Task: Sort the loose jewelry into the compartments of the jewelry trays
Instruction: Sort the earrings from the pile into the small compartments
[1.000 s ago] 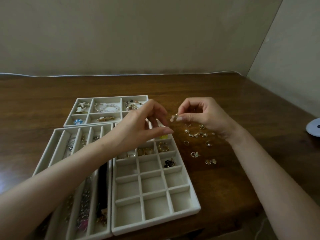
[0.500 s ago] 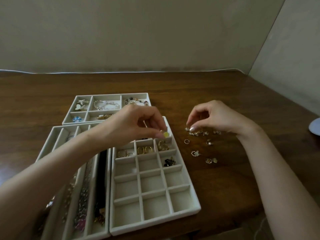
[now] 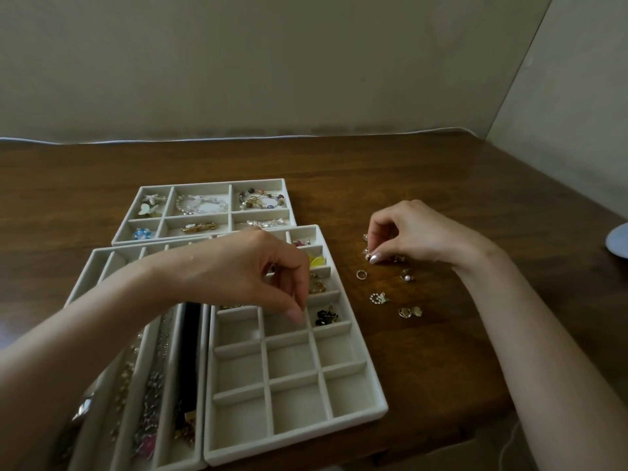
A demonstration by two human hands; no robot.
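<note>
My left hand (image 3: 244,266) hovers over the white grid tray (image 3: 373,396), thumb and forefinger pinched and pointing down into a middle-column compartment; what they hold is hidden. My right hand (image 3: 411,232) pinches a small pinkish-gold earring (image 3: 368,256) at the top of the loose jewelry on the table. Other loose pieces lie below it: a small ring (image 3: 361,274), a pearl piece (image 3: 406,276), a beaded flower piece (image 3: 378,298) and two gold pieces (image 3: 409,312). The grid tray's upper compartments hold earrings, among them a black pair (image 3: 324,316).
A long-slot tray (image 3: 102,266) with chains lies left of the grid tray, partly under my left forearm. A third tray (image 3: 204,183) with bracelets and brooches sits behind them. A white round object (image 3: 620,241) shows at the right edge. Walls close the table's back and right.
My hands met above the table, then parted. My left hand moved down and nearer over the grid tray. My right hand dropped to the loose pile and pinched a piece.
</note>
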